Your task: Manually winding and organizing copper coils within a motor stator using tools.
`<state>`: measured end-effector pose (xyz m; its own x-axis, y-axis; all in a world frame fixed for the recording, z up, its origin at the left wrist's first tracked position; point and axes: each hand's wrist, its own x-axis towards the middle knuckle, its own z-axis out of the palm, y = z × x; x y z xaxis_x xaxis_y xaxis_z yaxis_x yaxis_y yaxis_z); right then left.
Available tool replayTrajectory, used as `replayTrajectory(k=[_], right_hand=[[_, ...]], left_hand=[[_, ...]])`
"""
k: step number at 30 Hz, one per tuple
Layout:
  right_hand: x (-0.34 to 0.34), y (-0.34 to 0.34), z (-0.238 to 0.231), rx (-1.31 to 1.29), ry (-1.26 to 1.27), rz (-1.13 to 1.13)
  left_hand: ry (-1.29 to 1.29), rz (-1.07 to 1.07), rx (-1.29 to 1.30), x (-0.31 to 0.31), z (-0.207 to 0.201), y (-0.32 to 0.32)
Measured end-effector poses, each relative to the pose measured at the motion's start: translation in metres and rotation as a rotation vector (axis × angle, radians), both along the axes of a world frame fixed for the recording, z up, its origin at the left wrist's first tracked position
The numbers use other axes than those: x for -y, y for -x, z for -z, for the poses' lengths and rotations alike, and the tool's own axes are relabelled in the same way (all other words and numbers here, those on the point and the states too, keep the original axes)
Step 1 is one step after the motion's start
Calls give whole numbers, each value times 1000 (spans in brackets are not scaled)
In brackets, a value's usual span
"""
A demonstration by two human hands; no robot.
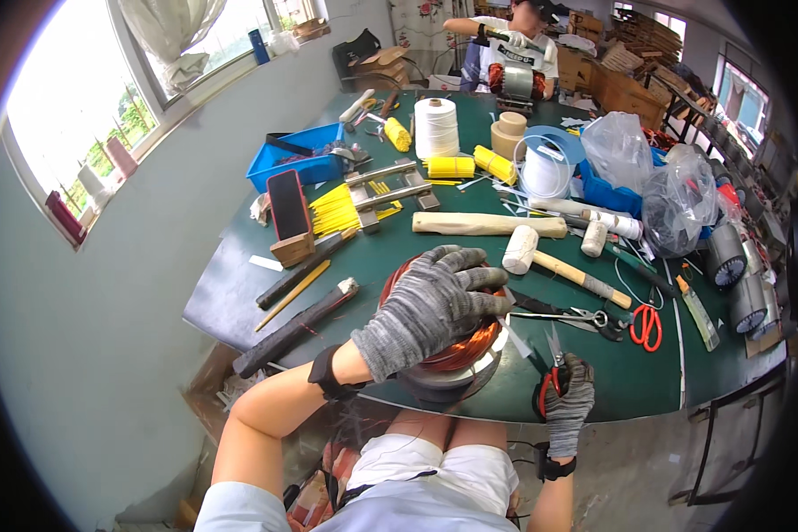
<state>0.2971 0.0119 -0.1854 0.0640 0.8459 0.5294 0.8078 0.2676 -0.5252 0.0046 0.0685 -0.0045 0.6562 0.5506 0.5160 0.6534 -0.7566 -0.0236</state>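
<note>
In front of me at the table's near edge stands a motor stator with copper windings; its lower rim is grey and white. My left hand, in a grey knit glove, lies across the top of the windings with its fingers spread, hiding much of them. To the right of the stator, my gloved right hand is closed round the red and black handles of a pair of scissors. Their blades point away from me and stand slightly apart. A pale strip lies between the stator and the scissors.
A white-headed mallet, red-handled scissors and a wooden bar lie beyond the stator. Dark rods, a phone and a blue bin are left. Spools stand farther back. Across the table, a person works at another stator.
</note>
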Motion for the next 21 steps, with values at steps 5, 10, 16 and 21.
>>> replayTrajectory(k=[5,10,16,21], right_hand=[[0,-1,-1,22,-7,2],[0,-1,2,12,-19,-4],[-1,-1,5,66,-88,18],[1,-3,6,23,41,22]], left_hand=[[-46,-11,14,5,-6,1],[37,35,140,4,-4,3],[157,42,293,6,2,9],[175,11,326,12,2,10]])
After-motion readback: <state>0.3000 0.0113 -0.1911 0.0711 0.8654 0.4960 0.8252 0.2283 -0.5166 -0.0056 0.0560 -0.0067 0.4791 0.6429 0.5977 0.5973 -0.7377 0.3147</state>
